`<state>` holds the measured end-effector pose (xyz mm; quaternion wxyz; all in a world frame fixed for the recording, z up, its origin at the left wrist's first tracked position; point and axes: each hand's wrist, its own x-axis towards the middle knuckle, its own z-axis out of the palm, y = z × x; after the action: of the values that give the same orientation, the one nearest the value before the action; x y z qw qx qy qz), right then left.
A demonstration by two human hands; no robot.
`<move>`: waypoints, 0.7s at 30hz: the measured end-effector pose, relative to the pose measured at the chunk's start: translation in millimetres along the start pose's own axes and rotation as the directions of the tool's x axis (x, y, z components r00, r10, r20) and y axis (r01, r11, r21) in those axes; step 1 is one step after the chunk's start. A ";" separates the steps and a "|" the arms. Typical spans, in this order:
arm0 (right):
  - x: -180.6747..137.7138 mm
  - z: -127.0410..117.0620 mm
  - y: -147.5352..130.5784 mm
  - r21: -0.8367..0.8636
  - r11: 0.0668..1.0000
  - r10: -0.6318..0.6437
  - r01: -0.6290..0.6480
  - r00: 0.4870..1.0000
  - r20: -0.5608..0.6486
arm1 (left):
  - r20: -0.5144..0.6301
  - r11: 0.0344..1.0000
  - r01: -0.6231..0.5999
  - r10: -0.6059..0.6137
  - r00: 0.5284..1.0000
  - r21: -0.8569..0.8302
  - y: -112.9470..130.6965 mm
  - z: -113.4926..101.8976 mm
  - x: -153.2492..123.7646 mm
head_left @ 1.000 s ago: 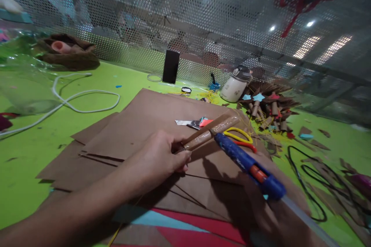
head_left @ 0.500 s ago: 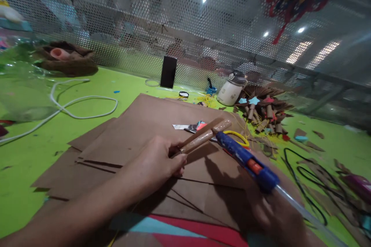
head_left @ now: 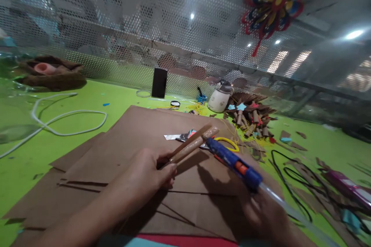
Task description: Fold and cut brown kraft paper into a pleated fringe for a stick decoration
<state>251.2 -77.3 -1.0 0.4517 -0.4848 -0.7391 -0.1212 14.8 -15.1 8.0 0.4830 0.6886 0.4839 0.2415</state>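
My left hand pinches the near end of a folded brown cardboard strip, which slants up and away to the right. One face of the strip is glossy, as if coated with glue. In my right hand, blurred and partly in shadow, is a blue hot glue gun. Its nozzle meets the strip near the far end, and a clear glue stick trails from its back. Beneath the strip lie a utility knife and scissors with a yellow handle, both partly hidden.
Stacked brown cardboard sheets cover the green table. A white cable curls at left. Behind stand a phone, a bottle and a heap of brown paper pieces. A black cord and scraps lie right.
The view has tilted upward and turned a little right, so the table things sit lower and further left. The glue gun's nozzle remains near the strip's far end; both hands keep their holds.
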 end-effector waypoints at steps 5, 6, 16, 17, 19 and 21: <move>3.4 -8.4 25.5 -0.198 0.968 0.130 -0.152 0.984 -0.118 | -0.011 0.999 0.021 -0.021 1.000 -0.032 7.9 -1.2 0.1; 4.9 -10.3 28.0 -0.219 0.962 0.135 -0.165 0.980 -0.147 | -0.006 0.999 0.030 -0.031 1.000 -0.038 8.5 -1.5 0.2; 12.3 1.4 47.9 -0.134 0.939 0.315 -0.318 0.948 -0.044 | -0.088 0.992 0.012 -0.024 0.996 -0.129 -0.6 -2.0 5.9; 10.9 4.7 51.4 -0.131 0.941 0.314 -0.312 0.949 -0.004 | -0.110 0.992 0.006 -0.020 0.994 -0.130 0.1 -3.8 6.2; 8.2 11.1 56.7 -0.140 0.954 0.279 -0.267 0.957 0.077 | -0.171 0.989 -0.006 -0.020 0.985 -0.150 4.4 -8.6 6.2; 7.5 16.3 57.9 -0.161 0.966 0.231 -0.203 0.956 0.182 | -0.204 0.985 -0.008 -0.028 0.979 -0.175 11.5 -14.5 5.5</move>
<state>289.1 -33.7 -19.3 0.3509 -0.6035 -0.7123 -0.0733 10.4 -4.6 23.7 0.4901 0.6126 0.5115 0.3506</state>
